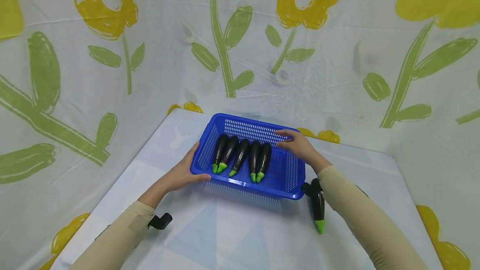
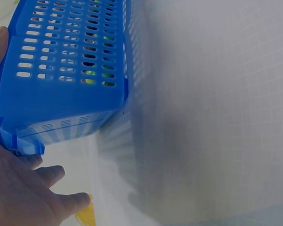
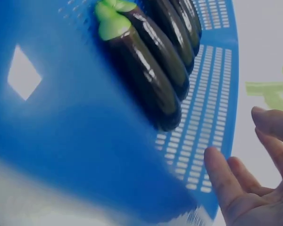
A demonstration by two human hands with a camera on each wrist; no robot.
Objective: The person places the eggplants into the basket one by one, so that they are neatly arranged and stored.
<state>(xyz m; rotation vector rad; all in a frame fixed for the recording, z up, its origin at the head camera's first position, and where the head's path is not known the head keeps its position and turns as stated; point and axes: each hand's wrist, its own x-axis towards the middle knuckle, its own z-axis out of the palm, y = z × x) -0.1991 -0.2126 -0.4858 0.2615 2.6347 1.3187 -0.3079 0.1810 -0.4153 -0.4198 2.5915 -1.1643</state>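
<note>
A blue plastic basket with slotted walls stands on the table. Inside, several dark eggplants with green stem ends lie side by side, toward its left and middle. At the basket's front left corner is my left hand, thumb along the front rim and spread, fairly straight fingers against the left side. My right hand hovers over the back right part of the basket, fingers apart and nothing between them. Another eggplant lies on the table right of the basket, partly hidden by the right wrist camera.
The table has a pale cloth with light blue triangles. A white curtain printed with yellow flowers hangs behind and along the sides. Black wrist cameras stick out from both sleeves.
</note>
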